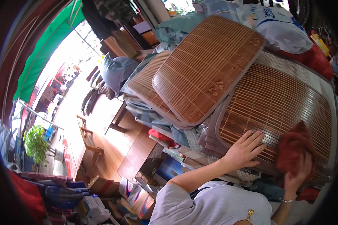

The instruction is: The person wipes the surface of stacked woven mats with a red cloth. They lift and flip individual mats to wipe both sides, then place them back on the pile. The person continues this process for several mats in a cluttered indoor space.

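My left hand point(246, 150) lies flat with spread fingers on the near edge of a brown bamboo-slat mat point(273, 109). In my right hand point(300, 168) is a bunched dark red cloth point(295, 149), which rests on the same mat, right of my left hand. Farther off to the left, another bamboo mat point(208, 70) with dark floral patterns and a pale fabric border overlaps this one. Beneath it, a further bamboo mat point(149, 76) shows at its left side. The mats lie on a pile of folded textiles.
White plastic bag point(281, 31) and red bag point(315, 60) sit beyond the mats; a grey-blue bundle point(119, 70) is at their left. Cardboard boxes point(138, 197) are stacked low at the near left. A wooden chair point(88, 137), a table point(104, 109) and a potted plant point(36, 143) stand farther left.
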A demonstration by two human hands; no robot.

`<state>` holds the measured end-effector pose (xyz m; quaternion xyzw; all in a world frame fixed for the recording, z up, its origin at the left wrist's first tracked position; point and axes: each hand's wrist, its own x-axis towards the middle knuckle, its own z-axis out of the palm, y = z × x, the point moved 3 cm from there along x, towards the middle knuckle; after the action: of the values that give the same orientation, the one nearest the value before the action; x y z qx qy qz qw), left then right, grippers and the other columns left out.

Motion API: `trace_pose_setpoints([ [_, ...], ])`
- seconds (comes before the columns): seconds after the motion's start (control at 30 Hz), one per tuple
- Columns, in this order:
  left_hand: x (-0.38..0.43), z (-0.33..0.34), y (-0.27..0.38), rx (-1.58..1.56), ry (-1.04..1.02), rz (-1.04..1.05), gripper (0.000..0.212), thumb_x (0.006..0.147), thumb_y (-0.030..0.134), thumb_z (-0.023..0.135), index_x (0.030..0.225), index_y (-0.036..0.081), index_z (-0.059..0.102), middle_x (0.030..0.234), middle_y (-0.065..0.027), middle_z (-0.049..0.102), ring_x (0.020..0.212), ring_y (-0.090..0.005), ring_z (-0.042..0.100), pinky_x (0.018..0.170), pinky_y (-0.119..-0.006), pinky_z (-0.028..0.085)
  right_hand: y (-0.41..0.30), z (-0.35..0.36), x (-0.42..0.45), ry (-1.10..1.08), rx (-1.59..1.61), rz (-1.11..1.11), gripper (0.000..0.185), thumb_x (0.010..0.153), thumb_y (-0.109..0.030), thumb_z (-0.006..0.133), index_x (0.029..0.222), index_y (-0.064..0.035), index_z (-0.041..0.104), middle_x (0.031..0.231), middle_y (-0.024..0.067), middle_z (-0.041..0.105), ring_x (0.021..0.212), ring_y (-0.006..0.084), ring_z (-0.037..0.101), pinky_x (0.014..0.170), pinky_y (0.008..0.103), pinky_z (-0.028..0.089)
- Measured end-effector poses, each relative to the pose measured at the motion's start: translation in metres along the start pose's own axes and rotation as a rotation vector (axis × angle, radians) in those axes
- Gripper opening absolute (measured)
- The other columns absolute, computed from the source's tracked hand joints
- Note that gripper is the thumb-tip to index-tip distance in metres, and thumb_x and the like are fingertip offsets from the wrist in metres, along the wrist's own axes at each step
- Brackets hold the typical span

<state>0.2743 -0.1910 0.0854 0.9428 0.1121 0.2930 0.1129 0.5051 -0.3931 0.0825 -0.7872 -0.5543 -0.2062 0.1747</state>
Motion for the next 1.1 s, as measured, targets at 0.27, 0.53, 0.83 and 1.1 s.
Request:
trace_pose_setpoints([
  [0.27,0.002,0.010,-0.001,-0.059,0.054,0.038,0.078,0.071,0.040,0.078,0.136,0.008,0.048,0.149,-0.0199,0.040,0.142,-0.0345,0.034,0.118,-0.051,0.024,0.263,0.038,-0.092,0.163,-0.196,0.537,0.063,0.100,-0.033,0.055,0.145,0.0070,0.037,0.150,0.0241,0.040,0.138,0.0340,0.040,0.115,0.0388,0.029],
  [0.53,0.004,0.001,-0.002,-0.134,0.079,0.056,0.069,0.066,0.033,0.081,0.121,0.003,0.050,0.139,-0.0247,0.044,0.136,-0.0401,0.038,0.117,-0.053,0.027,-0.084,0.009,0.054,-0.175,0.087,-0.168,0.070,0.082,-0.029,0.063,0.144,-0.0048,0.040,0.154,0.0172,0.034,0.144,0.0405,0.027,0.117,0.0570,0.016],
  [0.83,-0.003,-0.016,-0.002,-0.251,0.222,-0.054,0.070,0.071,0.013,0.082,0.132,0.006,0.048,0.141,-0.0218,0.042,0.129,-0.0426,0.045,0.107,-0.050,0.042,0.020,0.026,0.096,-0.302,0.128,0.042,0.057,0.087,-0.025,0.061,0.138,-0.0034,0.049,0.150,0.0162,0.042,0.142,0.0360,0.032,0.117,0.0502,0.023],
  [1.1,0.028,-0.031,-0.003,-0.456,0.022,-0.182,0.083,0.072,0.008,0.082,0.142,0.005,0.039,0.147,-0.0258,0.036,0.136,-0.0423,0.038,0.110,-0.047,0.037,0.052,0.013,0.132,-0.225,0.201,0.266,0.056,0.082,-0.032,0.067,0.128,-0.0027,0.056,0.135,0.0202,0.052,0.129,0.0393,0.045,0.109,0.0501,0.033],
])
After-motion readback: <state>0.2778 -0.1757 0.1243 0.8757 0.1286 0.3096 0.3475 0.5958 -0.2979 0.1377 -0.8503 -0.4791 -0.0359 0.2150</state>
